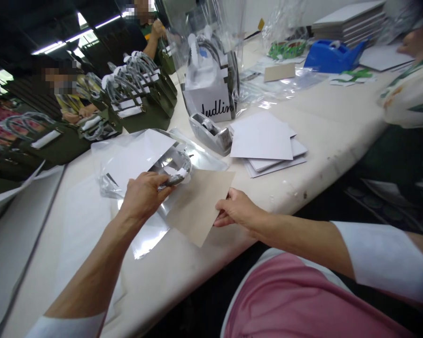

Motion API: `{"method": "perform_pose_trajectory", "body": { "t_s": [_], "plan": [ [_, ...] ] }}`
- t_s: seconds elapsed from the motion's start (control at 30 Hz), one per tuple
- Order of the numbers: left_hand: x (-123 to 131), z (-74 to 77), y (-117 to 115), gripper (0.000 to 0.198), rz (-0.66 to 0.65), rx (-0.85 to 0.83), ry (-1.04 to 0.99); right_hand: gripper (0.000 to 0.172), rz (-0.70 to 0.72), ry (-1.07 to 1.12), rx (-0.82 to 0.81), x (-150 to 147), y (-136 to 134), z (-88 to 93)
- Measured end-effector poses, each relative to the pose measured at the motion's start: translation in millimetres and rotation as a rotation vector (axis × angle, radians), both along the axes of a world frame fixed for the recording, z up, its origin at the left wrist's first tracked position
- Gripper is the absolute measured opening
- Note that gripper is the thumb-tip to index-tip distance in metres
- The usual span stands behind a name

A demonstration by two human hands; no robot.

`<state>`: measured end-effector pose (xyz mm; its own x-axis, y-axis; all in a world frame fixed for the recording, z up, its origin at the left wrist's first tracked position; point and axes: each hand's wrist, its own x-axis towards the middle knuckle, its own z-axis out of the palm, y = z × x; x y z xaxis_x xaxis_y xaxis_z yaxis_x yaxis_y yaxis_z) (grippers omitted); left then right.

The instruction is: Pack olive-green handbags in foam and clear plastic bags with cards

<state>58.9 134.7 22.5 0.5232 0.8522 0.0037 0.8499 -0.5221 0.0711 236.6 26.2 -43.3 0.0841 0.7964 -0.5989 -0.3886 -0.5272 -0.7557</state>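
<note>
My right hand [238,208] pinches the right edge of a tan cardboard sheet [200,202], which is tilted over the near part of the table. To its left, my left hand [144,195] has its thumb and fingers closed on a dark, plastic-wrapped bag handle [176,180]. That handle belongs to a bundle lying on its side in clear plastic [107,188], with a white board [141,155] on top. Most of the bag itself is hidden. Shiny clear film [144,241] spreads under the cardboard.
A grey tape dispenser [211,134] and stacked white cards [262,136] lie beyond the cardboard. Behind stand a packed bag [207,89] and rows of olive handbags [148,110]. A blue tape dispenser [333,56] sits farther right. Other people work around the table [338,122].
</note>
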Motion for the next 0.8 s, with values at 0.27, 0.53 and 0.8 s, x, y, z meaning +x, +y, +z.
{"method": "perform_pose_trajectory", "body": {
  "t_s": [0.27, 0.53, 0.8],
  "plan": [
    [1.5, -1.9, -0.6, 0.018, -0.042, 0.039, 0.041, 0.024, -0.058, -0.003, 0.085, -38.2, 31.4, -16.3],
    [-1.4, 1.6, 0.2, 0.020, -0.053, 0.069, 0.067, 0.018, 0.034, -0.252, 0.122, -61.1, 59.5, -46.1],
    [-3.5, 6.9, -4.8, 0.016, -0.041, 0.042, 0.056, 0.044, 0.196, -0.591, 0.269, -36.9, 63.5, -57.2]
  ]
}}
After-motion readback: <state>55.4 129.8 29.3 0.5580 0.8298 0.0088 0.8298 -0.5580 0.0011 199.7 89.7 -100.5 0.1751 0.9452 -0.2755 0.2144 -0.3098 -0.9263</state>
